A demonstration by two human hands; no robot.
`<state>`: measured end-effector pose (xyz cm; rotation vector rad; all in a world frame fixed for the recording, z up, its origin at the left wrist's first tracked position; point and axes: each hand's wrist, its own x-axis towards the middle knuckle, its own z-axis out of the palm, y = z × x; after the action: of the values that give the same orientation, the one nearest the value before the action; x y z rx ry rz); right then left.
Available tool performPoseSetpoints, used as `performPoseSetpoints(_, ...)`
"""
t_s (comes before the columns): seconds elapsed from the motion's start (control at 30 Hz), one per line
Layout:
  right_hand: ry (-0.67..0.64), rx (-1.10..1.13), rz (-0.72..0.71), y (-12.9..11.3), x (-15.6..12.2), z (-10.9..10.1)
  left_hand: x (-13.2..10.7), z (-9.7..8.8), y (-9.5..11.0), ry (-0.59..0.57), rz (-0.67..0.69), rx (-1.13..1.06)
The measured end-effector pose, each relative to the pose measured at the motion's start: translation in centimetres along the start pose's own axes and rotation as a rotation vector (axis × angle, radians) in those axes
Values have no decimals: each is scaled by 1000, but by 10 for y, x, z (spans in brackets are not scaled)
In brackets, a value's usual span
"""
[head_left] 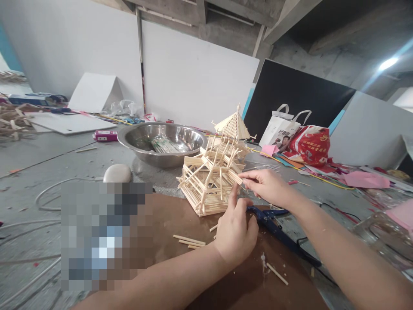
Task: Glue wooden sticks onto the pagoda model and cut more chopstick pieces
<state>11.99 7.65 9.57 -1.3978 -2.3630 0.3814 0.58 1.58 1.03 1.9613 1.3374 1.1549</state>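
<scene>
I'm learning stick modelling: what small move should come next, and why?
Probably press the stick row gently into line on the model, because the right hand pinches its outer end while the left hand has a finger raised just beneath it.

Our left hand [235, 234] is over the brown board [167, 219], near its far edge, index finger pointing up, the other fingers curled. Our right hand [266, 185] is near the far right corner, thumb and index finger pinched close. Our bare forearms [342, 232] slant inward.
</scene>
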Motion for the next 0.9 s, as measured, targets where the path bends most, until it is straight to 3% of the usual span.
performPoseSetpoints(0.9,-8,9,-43,1,1,0,1,0,1,-9,-1,72)
